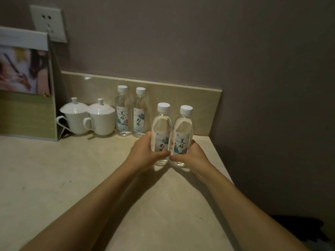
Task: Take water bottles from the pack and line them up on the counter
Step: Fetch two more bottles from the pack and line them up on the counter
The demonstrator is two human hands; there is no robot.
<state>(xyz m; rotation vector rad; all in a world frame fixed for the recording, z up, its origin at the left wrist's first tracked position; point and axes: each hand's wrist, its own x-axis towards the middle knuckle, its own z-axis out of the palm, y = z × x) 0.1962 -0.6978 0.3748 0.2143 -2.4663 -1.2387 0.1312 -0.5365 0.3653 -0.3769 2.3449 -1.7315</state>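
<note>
Seen from a head-worn camera looking down along two bare forearms, a person holds two small water bottles upright, side by side and touching, over a pale, stone-like tabletop (72,178). The left hand (145,154) wraps around the lower part of the left held bottle (162,131), thumb curled across its front; the right hand (194,156) grips the right held bottle (184,133) in the same way, and the two thumbs nearly meet between the bottles. Whether the bottle bases touch the tabletop or hang just above it cannot be told. Both bottles are clear, smooth plastic, rounded at the shoulder, with white ribbed caps and pale printed labels, and their long axes stand vertical. Beyond the hands and to their left, two matching bottles already stand against the glossy beige backsplash: the left standing bottle (123,111) and the right standing bottle (140,113), just beside each other. The open space to continue that row lies straight behind the held pair, to the right of the standing ones, so the likely move is a short push away from the body; the right-hand bottle would take the outer place. Left of the row sit two white lidded ceramic cups (87,116) and a standing printed card (25,84). The pack is not in view.
</note>
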